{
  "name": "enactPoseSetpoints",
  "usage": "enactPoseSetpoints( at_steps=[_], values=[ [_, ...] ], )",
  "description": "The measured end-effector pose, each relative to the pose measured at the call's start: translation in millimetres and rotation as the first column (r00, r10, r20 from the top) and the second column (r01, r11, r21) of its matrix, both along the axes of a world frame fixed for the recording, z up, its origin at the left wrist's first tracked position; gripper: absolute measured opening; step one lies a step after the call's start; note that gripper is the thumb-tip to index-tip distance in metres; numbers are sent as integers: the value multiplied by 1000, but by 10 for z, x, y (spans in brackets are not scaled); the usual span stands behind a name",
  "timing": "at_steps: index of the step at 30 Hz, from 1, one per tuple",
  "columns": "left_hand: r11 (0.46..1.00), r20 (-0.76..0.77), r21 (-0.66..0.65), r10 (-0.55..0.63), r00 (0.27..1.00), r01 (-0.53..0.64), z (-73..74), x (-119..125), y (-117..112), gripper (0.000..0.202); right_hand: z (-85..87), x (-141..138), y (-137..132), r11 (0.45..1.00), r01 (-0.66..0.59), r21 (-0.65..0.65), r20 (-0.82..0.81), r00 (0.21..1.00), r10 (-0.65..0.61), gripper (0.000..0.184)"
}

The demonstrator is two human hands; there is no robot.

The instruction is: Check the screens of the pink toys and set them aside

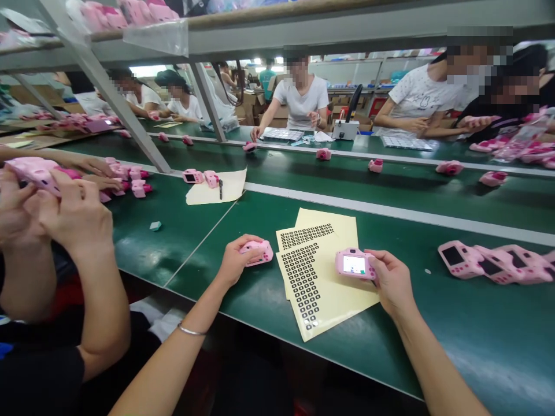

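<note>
In my right hand (392,280) is a pink toy camera (347,263), gripped at its right end with the lit screen facing me. It is over the pale yellow sticker sheets (342,306), which carry rows of small black square stickers (303,283). My left hand (238,260) is closed around another pink toy camera (261,252) at the green table, just left of the sheets. Fingers cover part of that camera, and its screen is not visible.
Several pink cameras (494,263) lie in a row at the right. A yellow sheet (232,185) with a black pen (221,189) lies farther left. A neighbour's hands (78,214) hold a camera at far left. Pink cameras (323,154) dot the belt; people sit across.
</note>
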State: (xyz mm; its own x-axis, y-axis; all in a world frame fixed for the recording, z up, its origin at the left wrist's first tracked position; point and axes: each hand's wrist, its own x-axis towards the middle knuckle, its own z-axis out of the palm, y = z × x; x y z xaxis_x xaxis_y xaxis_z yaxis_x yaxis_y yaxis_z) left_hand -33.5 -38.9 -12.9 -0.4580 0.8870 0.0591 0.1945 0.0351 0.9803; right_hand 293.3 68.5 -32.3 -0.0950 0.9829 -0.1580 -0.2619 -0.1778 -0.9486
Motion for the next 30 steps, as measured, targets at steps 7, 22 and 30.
enactPoseSetpoints(
  at_steps=[7, 22, 30],
  values=[
    [998, 302, 48, -46, 952, 32, 152, 472, 116, 38, -25, 49, 121, 994, 69, 89, 100, 992, -78, 46],
    [993, 183, -11, -115, 976, 119, 118, 757, 323, 34, 4, 866, 449, 707, 59, 705, 690, 173, -702, 59],
    [992, 13, -5, -127, 992, 127, 40, 743, 313, 31, 141, -444, -226, 663, -718, 211, 885, 428, 182, 18]
  ],
)
